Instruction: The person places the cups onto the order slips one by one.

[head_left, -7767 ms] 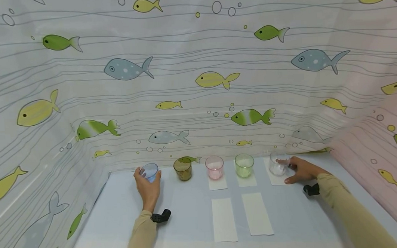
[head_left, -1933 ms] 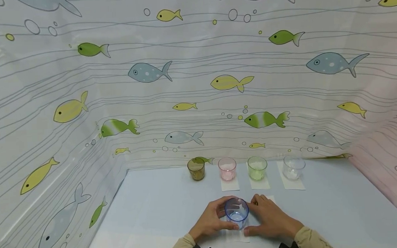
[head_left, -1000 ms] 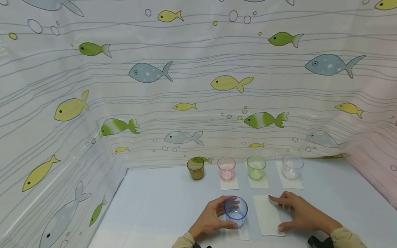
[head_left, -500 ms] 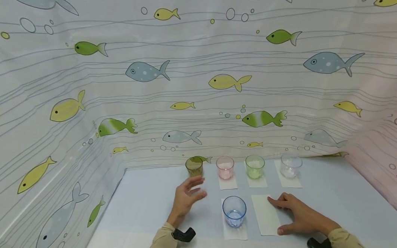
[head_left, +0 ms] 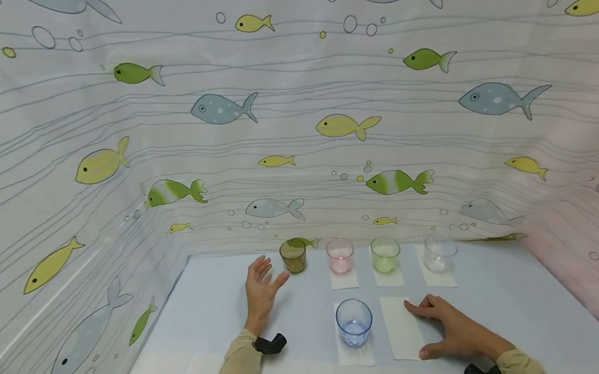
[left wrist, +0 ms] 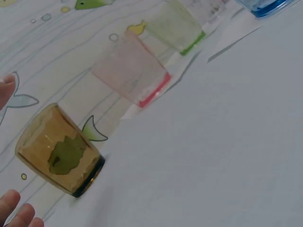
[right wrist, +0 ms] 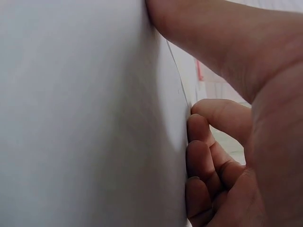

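My left hand is raised with thumb and fingers spread, just left of the brown glass, holding nothing. In the left wrist view its fingertips show beside that brown tumbler. A blue glass stands upright on a white paper strip, with no hand on it. To its right lies a second, bare paper strip. My right hand rests on the table with thumb tip and index fingertip at that strip's right edge. In the right wrist view the other fingers bend against the surface.
Along the back, right of the brown glass, stand a pink glass, a green glass and a clear glass, each on a paper strip. A fish-patterned curtain closes off the table behind and at the sides.
The blue glass went from the back left to the front strip, where my left hand released it and moved back left toward the brown glass. My right hand shifted right to the bare strip.
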The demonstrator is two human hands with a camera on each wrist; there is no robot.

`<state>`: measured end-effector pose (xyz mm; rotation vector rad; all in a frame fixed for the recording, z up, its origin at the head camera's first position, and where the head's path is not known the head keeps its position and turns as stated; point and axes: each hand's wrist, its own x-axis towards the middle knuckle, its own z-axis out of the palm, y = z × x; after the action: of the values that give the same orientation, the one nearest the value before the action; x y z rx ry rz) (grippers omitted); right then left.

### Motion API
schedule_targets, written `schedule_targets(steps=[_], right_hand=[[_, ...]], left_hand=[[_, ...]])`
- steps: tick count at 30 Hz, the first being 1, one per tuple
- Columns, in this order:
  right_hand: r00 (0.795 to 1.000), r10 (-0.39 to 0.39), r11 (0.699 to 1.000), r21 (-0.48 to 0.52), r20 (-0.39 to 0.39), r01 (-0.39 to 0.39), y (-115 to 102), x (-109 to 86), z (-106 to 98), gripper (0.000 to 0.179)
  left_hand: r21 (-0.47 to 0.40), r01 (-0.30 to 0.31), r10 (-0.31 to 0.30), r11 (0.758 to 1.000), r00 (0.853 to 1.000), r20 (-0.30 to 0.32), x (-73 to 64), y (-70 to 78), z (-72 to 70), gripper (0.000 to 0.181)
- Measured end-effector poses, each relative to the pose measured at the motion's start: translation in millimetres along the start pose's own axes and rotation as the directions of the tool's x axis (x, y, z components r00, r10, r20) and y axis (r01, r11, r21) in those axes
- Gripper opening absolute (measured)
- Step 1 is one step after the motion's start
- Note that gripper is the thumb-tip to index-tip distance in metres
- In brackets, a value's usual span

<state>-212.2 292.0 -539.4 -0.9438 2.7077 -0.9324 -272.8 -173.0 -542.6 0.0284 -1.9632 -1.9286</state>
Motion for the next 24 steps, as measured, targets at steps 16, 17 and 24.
schedule_targets(steps=[16, 17, 24], right_hand=[[0.999, 0.033, 0.999, 0.023, 0.034, -0.034, 1, 6.6, 4, 0.102], [0.999, 0.036, 0.999, 0.024, 0.034, -0.037, 1, 6.2, 3, 0.102], [0.998, 0.052, 0.998, 0.017, 0.041, -0.053, 0, 2.7, 0, 0.102]], left_hand=[[0.085, 0.031, -0.038, 0.996, 0.995, 0.088, 29.7, -11.6, 35.4, 0.093], [0.098, 0.030, -0.038, 0.995, 0.996, 0.083, 32.0, -11.0, 37.3, 0.093], [0.145, -0.001, -0.010, 0.990, 0.997, 0.077, 45.2, -10.3, 46.2, 0.083]])
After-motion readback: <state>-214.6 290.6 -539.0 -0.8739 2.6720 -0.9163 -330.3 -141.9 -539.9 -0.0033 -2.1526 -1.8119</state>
